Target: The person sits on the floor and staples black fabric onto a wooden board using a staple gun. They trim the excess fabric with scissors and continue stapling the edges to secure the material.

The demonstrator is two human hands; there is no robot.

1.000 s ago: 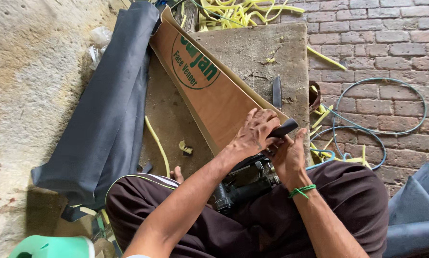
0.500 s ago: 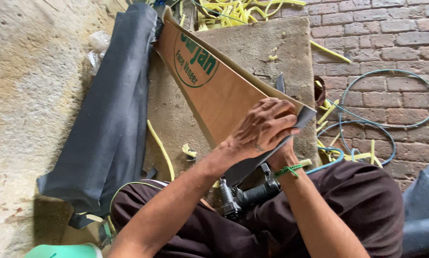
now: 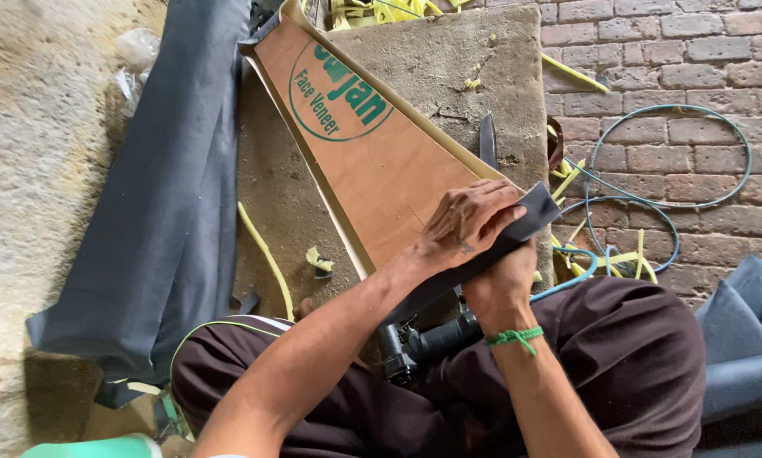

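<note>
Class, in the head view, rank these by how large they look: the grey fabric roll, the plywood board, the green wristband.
1. grey fabric roll
2. plywood board, partly hidden by the hands
3. green wristband

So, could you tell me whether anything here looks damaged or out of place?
Yes: yellow offcut strips lie scattered over the ground and the brick floor, and the stone slab under the plywood board shows a crack. Both hands press dark fabric onto the board's end.
</note>
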